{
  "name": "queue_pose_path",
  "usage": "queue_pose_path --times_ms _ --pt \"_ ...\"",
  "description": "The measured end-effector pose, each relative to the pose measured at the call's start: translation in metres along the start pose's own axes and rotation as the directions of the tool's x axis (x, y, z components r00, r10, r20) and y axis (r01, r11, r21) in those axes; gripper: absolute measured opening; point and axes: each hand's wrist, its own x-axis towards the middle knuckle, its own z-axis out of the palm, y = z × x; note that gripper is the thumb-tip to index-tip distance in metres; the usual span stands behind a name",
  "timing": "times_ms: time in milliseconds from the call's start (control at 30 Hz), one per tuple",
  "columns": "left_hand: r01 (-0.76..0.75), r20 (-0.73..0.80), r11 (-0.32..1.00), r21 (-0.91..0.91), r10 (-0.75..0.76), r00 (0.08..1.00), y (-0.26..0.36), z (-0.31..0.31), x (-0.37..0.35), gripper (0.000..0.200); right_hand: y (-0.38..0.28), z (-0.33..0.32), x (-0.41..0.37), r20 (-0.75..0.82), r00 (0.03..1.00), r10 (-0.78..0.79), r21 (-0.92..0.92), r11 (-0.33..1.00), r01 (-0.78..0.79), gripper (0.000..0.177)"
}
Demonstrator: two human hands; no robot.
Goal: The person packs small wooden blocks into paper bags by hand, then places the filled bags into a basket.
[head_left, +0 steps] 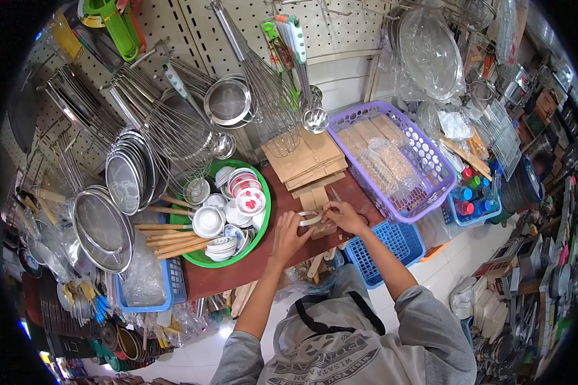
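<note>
On the dark red table, my left hand (289, 236) has its fingers wrapped round one side of a roll of tape (310, 219). The fingers of my right hand (345, 217) are pinched together just right of the roll, over brown cardboard pieces (318, 198); what they hold is too small to make out. A pointed metal tool, perhaps scissors (336, 194), lies beside that hand, partly hidden. Behind both hands rests a stack of flat brown cardboard (305, 154).
A green basin (264, 226) of small bowls stands at the left. To the right are a purple basket (441, 190) with wrapped packages and a blue basket (385, 249). Whisks (263, 83) and strainers (228, 101) hang low from the pegboard ahead.
</note>
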Motion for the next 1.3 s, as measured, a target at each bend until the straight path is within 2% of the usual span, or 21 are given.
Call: queue_pose_path --times_ms 100,233,300,400,500,700,800,900,1000,1200,1300 --pt "0.011 -0.006 1.000 0.026 -0.011 1.000 0.004 -0.004 0.004 0.046 0.003 0.001 -0.002 -0.021 1.000 0.006 0.077 0.997 -0.005 0.009" --pt "0.071 0.014 0.996 0.050 -0.072 0.997 0.005 -0.003 0.007 0.056 0.000 -0.001 -0.001 0.016 0.999 0.031 0.069 0.997 -0.032 0.010" --pt "0.077 -0.024 0.997 0.005 -0.077 0.997 0.004 -0.002 0.009 0.058 -0.006 -0.002 -0.001 0.026 0.998 0.057 0.059 0.997 -0.058 0.011" --pt "0.085 -0.028 0.996 0.001 -0.085 0.996 0.003 -0.002 0.011 0.063 -0.021 -0.002 -0.002 0.052 0.994 0.092 -0.065 0.994 -0.089 0.014" --pt "0.078 -0.013 0.996 0.033 -0.078 0.997 0.004 -0.004 0.012 0.066 -0.026 0.001 -0.002 0.029 0.999 0.042 -0.134 0.990 -0.038 0.016" --pt "0.114 0.012 0.992 0.055 -0.115 0.993 0.005 -0.006 0.016 0.071 -0.004 -0.002 0.003 -0.056 0.998 0.021 -0.078 0.997 -0.025 0.018" --pt "0.125 0.025 0.990 0.061 -0.127 0.992 0.003 -0.013 0.021 0.073 -0.002 -0.004 0.000 -0.088 0.995 0.055 0.133 0.990 -0.043 0.017" --pt "0.122 0.029 0.991 0.046 -0.124 0.992 -0.001 -0.015 0.019 0.075 -0.008 -0.001 0.000 -0.104 0.989 0.106 0.205 0.975 -0.083 0.017" --pt "0.144 0.013 0.989 0.027 -0.144 0.989 -0.003 -0.012 0.016 0.075 -0.008 -0.002 0.002 -0.094 0.992 0.080 0.175 0.983 -0.063 0.021" --pt "0.156 0.024 0.986 0.050 -0.158 0.987 0.001 -0.009 0.017 0.073 -0.016 0.005 0.006 -0.124 0.986 0.111 0.000 0.994 -0.111 0.031" --pt "0.155 0.036 0.986 0.064 -0.157 0.987 0.003 -0.009 0.018 0.073 -0.030 0.006 0.001 -0.135 0.973 0.189 0.068 0.981 -0.182 0.035"
